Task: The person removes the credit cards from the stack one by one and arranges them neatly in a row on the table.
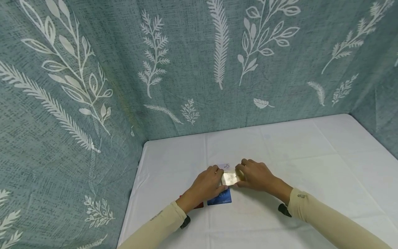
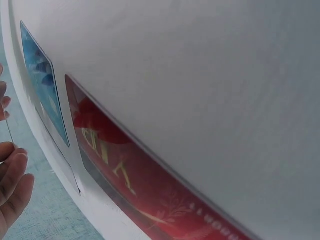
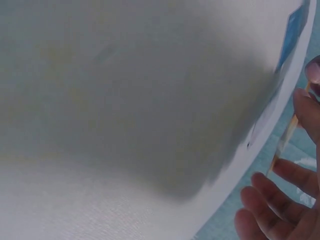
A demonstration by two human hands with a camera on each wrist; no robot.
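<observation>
Both hands hold one shiny gold card (image 1: pixel 230 178) above the white table, one at each side. My left hand (image 1: pixel 207 183) pinches its left edge, and my right hand (image 1: pixel 255 174) grips its right edge. A blue card marked VIP (image 1: pixel 220 197) lies on the table just below the gold card. A red card (image 1: pixel 199 205) lies to its left, partly hidden by the left hand; the left wrist view shows more of the red card (image 2: pixel 115 145). Beyond the gold card lies a pale card (image 1: pixel 224 166), partly covered. In the right wrist view the held card (image 3: pixel 287 135) appears nearly edge-on.
A white cloth (image 1: pixel 280 145) covers the table. Blue-green curtains with white leaf prints (image 1: pixel 192 62) hang behind it and at both sides. A dark strap piece (image 1: pixel 284 210) shows under the right wrist, and another dark piece (image 1: pixel 185 222) under the left.
</observation>
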